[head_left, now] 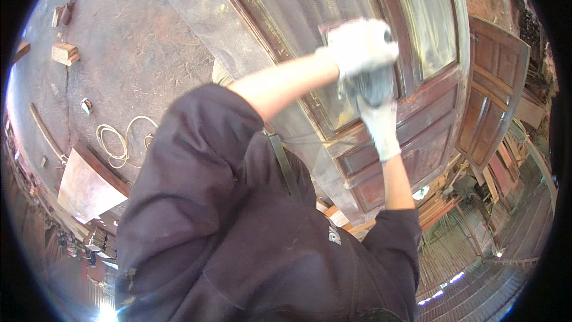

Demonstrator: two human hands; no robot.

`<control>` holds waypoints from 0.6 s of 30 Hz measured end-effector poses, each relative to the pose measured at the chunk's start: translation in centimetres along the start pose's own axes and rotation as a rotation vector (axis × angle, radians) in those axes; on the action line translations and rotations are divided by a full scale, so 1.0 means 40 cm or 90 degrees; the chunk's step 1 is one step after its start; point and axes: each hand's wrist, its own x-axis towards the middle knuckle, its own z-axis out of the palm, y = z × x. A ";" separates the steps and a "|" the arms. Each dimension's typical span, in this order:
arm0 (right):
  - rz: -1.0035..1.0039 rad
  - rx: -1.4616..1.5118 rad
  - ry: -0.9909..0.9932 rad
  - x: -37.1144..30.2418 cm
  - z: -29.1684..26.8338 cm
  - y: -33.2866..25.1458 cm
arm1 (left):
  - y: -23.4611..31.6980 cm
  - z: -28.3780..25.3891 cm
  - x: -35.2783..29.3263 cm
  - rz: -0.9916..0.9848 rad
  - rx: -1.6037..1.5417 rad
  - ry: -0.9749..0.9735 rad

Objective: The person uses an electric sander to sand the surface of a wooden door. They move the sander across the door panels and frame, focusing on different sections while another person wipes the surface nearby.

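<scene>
A panelled wooden door (405, 149), dark brown with pale, worn patches, lies under my hands. Both hands wear whitish work gloves and are closed around a dark grey hand-held power tool (374, 86), which looks like a sander, over the door's middle rail. My left hand (364, 46) grips its far end. Nearer to me, my right hand (381, 128) is wrapped round its near end. Motion blurs the tool and left glove, and the gloves hide much of its body. A thin dark cable (322, 142) crosses the door's near edge.
Another panelled door (493, 92) leans at the right, near stacked wooden boards (441, 211). On the stained floor to the left are a coiled pale hose or cord (113, 146), a wood block (64, 53) and a pale-faced board (89, 185).
</scene>
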 end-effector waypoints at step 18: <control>-0.183 -0.153 -0.017 0.279 0.034 -0.386 | -0.083 -0.433 0.089 0.118 -0.078 0.192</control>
